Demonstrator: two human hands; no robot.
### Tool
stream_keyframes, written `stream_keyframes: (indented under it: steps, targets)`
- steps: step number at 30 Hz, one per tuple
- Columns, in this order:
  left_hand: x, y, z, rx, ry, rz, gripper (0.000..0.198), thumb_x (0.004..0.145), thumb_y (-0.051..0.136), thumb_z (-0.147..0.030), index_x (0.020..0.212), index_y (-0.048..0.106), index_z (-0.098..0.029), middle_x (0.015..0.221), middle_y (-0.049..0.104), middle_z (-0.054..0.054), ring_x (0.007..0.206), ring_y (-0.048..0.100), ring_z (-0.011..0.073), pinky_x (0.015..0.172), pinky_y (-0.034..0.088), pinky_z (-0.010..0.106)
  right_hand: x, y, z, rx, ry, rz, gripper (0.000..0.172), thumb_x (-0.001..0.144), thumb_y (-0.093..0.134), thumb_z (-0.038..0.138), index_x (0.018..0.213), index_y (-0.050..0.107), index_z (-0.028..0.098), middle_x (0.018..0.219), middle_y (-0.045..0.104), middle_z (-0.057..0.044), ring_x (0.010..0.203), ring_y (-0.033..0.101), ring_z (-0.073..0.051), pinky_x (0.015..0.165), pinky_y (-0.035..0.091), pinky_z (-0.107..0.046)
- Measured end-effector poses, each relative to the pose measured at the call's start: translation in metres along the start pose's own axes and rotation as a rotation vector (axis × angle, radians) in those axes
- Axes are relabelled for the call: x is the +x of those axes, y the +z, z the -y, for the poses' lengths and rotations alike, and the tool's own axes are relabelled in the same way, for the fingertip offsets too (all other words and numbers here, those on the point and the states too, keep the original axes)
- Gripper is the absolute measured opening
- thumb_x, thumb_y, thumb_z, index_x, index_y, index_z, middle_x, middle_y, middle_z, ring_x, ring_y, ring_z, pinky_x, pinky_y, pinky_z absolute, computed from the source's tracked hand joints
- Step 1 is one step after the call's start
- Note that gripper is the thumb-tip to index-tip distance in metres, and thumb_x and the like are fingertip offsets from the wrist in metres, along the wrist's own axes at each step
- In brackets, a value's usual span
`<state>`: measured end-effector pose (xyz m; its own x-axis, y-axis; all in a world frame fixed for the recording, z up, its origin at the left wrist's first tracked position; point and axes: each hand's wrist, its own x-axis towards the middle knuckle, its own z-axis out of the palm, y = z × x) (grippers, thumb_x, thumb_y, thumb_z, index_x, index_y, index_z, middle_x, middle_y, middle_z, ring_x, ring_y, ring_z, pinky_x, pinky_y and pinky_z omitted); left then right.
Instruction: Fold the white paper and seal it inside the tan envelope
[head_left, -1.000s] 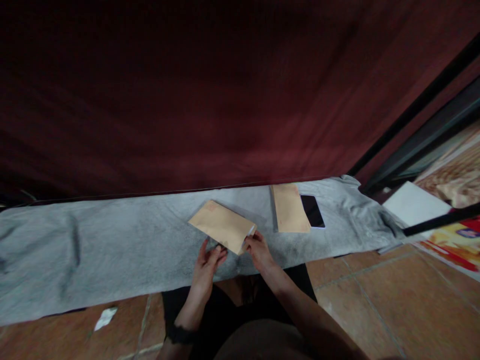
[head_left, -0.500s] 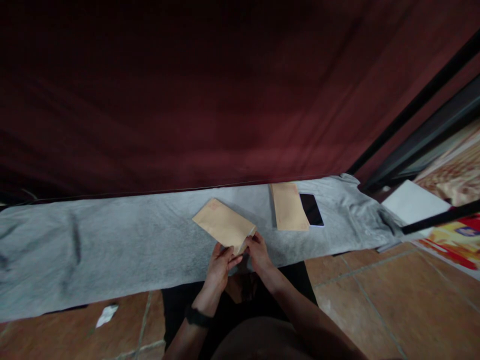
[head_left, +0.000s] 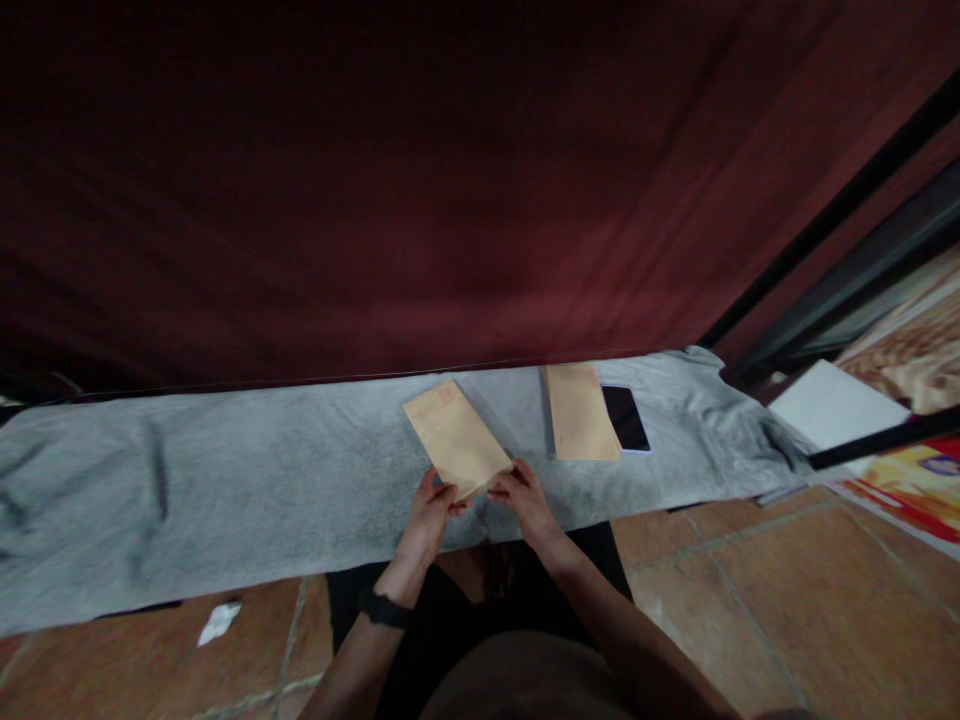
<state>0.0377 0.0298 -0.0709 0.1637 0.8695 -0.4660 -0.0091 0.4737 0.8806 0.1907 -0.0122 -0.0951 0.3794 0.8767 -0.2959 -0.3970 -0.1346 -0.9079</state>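
Note:
A tan paper envelope (head_left: 459, 438) with a faint reddish stamp print at its far end is held tilted over the grey cloth (head_left: 285, 480). My left hand (head_left: 433, 510) pinches its near left corner. At the near right corner, my right hand (head_left: 520, 492) has its thumb and fingers closed on the edge. The envelope's near edge lies between both hands, and the fingers beneath it are partly hidden. To the right, more tan envelopes (head_left: 581, 412) lie in what looks like a small stack, partly over a dark-screened phone (head_left: 626, 418).
A dark red curtain (head_left: 450, 230) hangs behind the cloth-covered surface. White board or paper (head_left: 836, 405) and a colourful printed sheet (head_left: 919, 485) are at the right, by dark metal bars. A scrap of white paper (head_left: 219, 622) lies on the tiled floor (head_left: 847, 590).
The envelope has turned clockwise, its far end moving right and away from me. My hands have spread slightly apart along its near edge; the pale strip there no longer shows.

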Motion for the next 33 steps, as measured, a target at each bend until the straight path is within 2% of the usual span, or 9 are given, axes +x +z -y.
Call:
stream_keyframes:
  steps: [4,7,10,14,17,19,22,26,33]
  targets:
    - [0.01,-0.011,-0.002,0.12,0.021,0.024,0.063,0.079,0.055,-0.016,0.14,0.043,-0.017,0.068,0.067,-0.004,0.05,0.061,0.0135,0.051,0.046,0.023,0.001,-0.024,0.004,-0.457,-0.375,-0.051,0.028,0.087,0.056,0.031,0.113,0.062,0.022,0.108,0.068,-0.008,0.097,0.066,-0.023,0.084,0.058,-0.039]
    - [0.014,-0.019,0.0,0.224,0.038,0.026,0.063,0.078,0.055,-0.016,0.14,0.043,-0.014,0.061,0.063,-0.006,0.042,0.054,0.0123,0.046,0.043,0.023,-0.002,-0.031,0.009,-0.835,-0.663,0.139,0.034,0.094,0.048,0.019,0.125,0.062,0.023,0.129,0.064,-0.01,0.123,0.058,-0.024,0.107,0.048,-0.044]
    - [0.014,-0.029,-0.002,0.481,0.134,-0.065,0.056,0.078,0.06,-0.019,0.133,0.051,-0.017,0.066,0.064,-0.003,0.049,0.06,0.0153,0.053,0.048,0.026,-0.005,-0.031,0.011,-1.064,-0.796,0.346,0.037,0.097,0.048,0.016,0.13,0.061,0.026,0.137,0.062,-0.007,0.129,0.055,-0.022,0.113,0.043,-0.046]
    - [0.019,-0.029,-0.013,0.811,0.42,-0.231,0.04,0.087,0.057,-0.027,0.126,0.061,-0.018,0.102,0.07,0.011,0.098,0.068,0.028,0.088,0.053,0.041,-0.007,-0.028,0.008,-1.203,-0.843,0.376,0.036,0.099,0.05,0.018,0.132,0.06,0.027,0.139,0.062,-0.006,0.129,0.057,-0.023,0.116,0.039,-0.049]
    - [0.04,-0.012,-0.027,0.994,0.766,-0.14,0.045,0.098,0.04,-0.029,0.14,0.053,-0.018,0.142,0.056,0.015,0.134,0.05,0.0278,0.113,0.039,0.044,-0.008,-0.027,0.006,-1.216,-0.845,0.363,0.035,0.099,0.051,0.02,0.132,0.061,0.027,0.139,0.062,-0.007,0.129,0.056,-0.024,0.116,0.038,-0.049]
    - [0.064,0.004,-0.037,1.087,0.868,-0.089,0.049,0.1,0.037,-0.03,0.146,0.047,-0.016,0.154,0.045,0.014,0.146,0.036,0.027,0.122,0.026,0.046,-0.009,-0.026,0.006,-1.223,-0.842,0.364,0.035,0.099,0.051,0.02,0.131,0.061,0.027,0.139,0.062,-0.007,0.129,0.056,-0.024,0.116,0.037,-0.049]
    - [0.106,0.024,-0.048,1.222,0.863,-0.023,0.056,0.099,0.036,-0.031,0.151,0.039,-0.01,0.16,0.036,0.015,0.152,0.025,0.0283,0.124,0.018,0.048,-0.01,-0.026,0.006,-1.238,-0.835,0.358,0.035,0.1,0.049,0.022,0.133,0.061,0.026,0.139,0.061,-0.007,0.131,0.055,-0.024,0.117,0.036,-0.049]
    - [0.141,0.034,-0.049,1.335,0.825,0.075,0.056,0.1,0.035,-0.032,0.152,0.039,-0.012,0.159,0.04,0.014,0.151,0.028,0.027,0.124,0.017,0.048,-0.011,-0.027,0.007,-1.249,-0.828,0.364,0.035,0.101,0.049,0.024,0.134,0.059,0.025,0.14,0.061,-0.007,0.131,0.054,-0.025,0.117,0.036,-0.049]
    - [0.127,0.024,-0.031,1.307,0.854,0.151,0.057,0.101,0.034,-0.033,0.155,0.035,-0.014,0.162,0.034,0.011,0.153,0.023,0.0229,0.126,0.012,0.046,-0.009,-0.026,0.005,-1.253,-0.851,0.363,0.036,0.098,0.05,0.02,0.132,0.06,0.026,0.138,0.062,-0.007,0.131,0.054,-0.025,0.115,0.038,-0.05]
